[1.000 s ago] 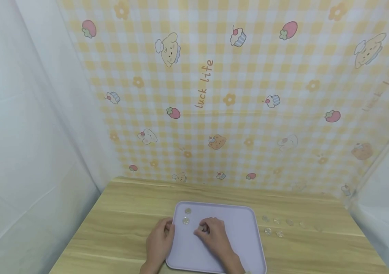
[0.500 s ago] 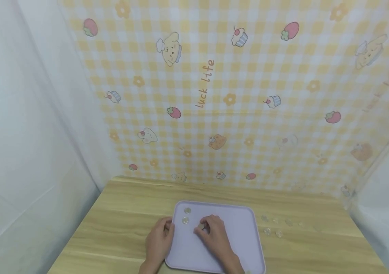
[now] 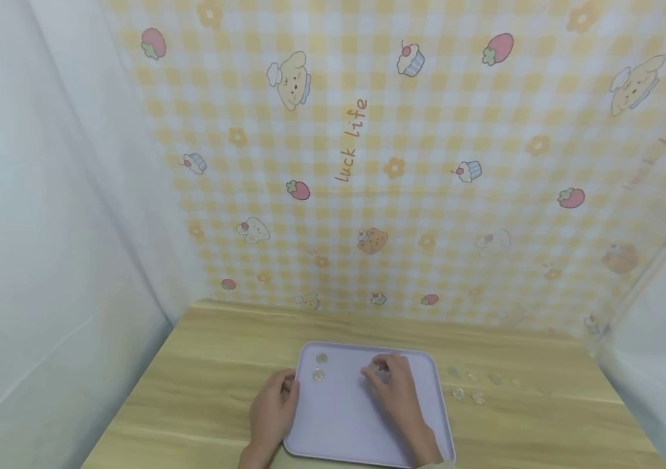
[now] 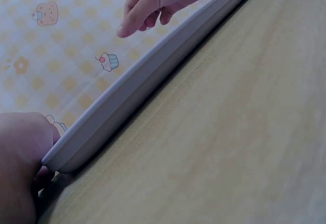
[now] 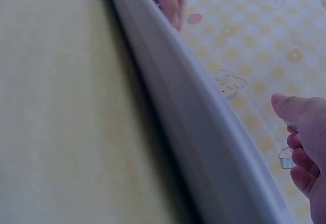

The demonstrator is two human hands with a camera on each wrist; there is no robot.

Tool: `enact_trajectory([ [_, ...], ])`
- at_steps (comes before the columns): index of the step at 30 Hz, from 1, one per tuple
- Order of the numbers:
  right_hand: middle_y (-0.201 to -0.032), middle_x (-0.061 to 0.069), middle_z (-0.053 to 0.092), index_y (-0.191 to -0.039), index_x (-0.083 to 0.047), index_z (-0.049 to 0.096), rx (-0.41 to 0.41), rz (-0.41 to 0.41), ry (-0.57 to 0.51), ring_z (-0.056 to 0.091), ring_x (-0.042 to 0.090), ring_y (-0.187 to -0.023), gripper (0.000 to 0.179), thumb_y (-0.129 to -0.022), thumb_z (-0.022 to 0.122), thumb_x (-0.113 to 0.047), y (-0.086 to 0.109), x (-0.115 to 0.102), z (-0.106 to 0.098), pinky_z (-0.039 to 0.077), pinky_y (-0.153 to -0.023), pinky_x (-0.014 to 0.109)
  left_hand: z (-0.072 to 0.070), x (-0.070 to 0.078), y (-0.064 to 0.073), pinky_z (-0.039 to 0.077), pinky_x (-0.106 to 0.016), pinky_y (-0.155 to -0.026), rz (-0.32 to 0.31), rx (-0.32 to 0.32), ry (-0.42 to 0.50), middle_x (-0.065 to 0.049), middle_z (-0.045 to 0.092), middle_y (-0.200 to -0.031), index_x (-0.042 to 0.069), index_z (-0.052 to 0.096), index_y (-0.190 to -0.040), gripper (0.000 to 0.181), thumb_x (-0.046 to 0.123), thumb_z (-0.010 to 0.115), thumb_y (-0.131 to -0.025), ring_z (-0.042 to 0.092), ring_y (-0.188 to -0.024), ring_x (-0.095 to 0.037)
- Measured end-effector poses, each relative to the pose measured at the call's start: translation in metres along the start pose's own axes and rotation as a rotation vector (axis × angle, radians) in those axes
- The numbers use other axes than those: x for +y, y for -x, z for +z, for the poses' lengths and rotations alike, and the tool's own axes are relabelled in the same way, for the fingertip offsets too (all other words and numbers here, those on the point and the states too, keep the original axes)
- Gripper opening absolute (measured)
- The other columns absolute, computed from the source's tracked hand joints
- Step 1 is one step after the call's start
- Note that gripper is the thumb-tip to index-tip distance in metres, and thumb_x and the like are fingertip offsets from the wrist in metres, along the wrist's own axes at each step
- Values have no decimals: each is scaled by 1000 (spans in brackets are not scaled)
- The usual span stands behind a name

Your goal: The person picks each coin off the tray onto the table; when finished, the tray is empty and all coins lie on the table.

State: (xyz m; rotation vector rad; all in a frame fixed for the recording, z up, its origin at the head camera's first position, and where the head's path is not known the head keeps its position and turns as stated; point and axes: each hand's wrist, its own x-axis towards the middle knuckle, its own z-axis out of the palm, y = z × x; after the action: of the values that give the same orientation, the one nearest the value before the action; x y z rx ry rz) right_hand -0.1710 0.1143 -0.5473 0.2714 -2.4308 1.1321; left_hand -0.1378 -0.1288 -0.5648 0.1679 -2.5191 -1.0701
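Note:
A lilac tray (image 3: 338,423) lies on the wooden table. My left hand (image 3: 273,407) grips its left edge, with fingertips partly hidden at the rim, as the left wrist view also shows. Over the tray's right half, my right hand (image 3: 397,389) pinches a small clear round disc (image 3: 375,367) between thumb and fingers; most of the disc is covered. In the right wrist view, a glassy edge of it shows below the thumb. Two similar clear discs, a far one (image 3: 322,358) and a nearer one (image 3: 318,374), lie at the tray's upper left.
On the table right of the tray lie several more clear discs (image 3: 458,394), in two loose rows. Behind the table (image 3: 209,352) hangs a yellow checked cloth (image 3: 391,208) with cartoon prints. Pale walls stand at both sides.
My right hand has moved right and a little farther away over the tray, with the disc still pinched. The left hand stays at the tray's edge. The two discs on the tray have not moved.

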Motion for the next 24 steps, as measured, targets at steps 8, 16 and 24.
enact_trajectory([
  [8, -89, -4, 66, -98, -9, 70, 90, -53, 54, 51, 10, -90, 30, -75, 86, -20, -6, 4, -23, 47, -78, 28, 0, -1, -1, 35, -19, -51, -4, -5, -6, 11, 64, -80, 14, 71, -110, 22, 19, 71, -89, 41, -54, 2],
  [16, -89, 0, 67, -97, -5, 72, 184, -67, 60, 50, 11, -96, 31, -71, 88, -13, -3, 21, -51, 38, -84, 19, 0, 3, -3, 36, -19, -52, -5, -5, 3, 11, 64, -80, 14, 72, -109, 21, 18, 71, -88, 42, -54, 2],
  [24, -94, 8, 68, -97, -3, 72, 250, 28, 124, 55, 23, -95, 29, -72, 87, -9, 10, 54, -76, 43, -83, 26, 0, 3, 0, 36, -19, -51, -9, 3, -2, 11, 64, -79, 14, 72, -107, 20, 17, 72, -88, 42, -54, 2],
])
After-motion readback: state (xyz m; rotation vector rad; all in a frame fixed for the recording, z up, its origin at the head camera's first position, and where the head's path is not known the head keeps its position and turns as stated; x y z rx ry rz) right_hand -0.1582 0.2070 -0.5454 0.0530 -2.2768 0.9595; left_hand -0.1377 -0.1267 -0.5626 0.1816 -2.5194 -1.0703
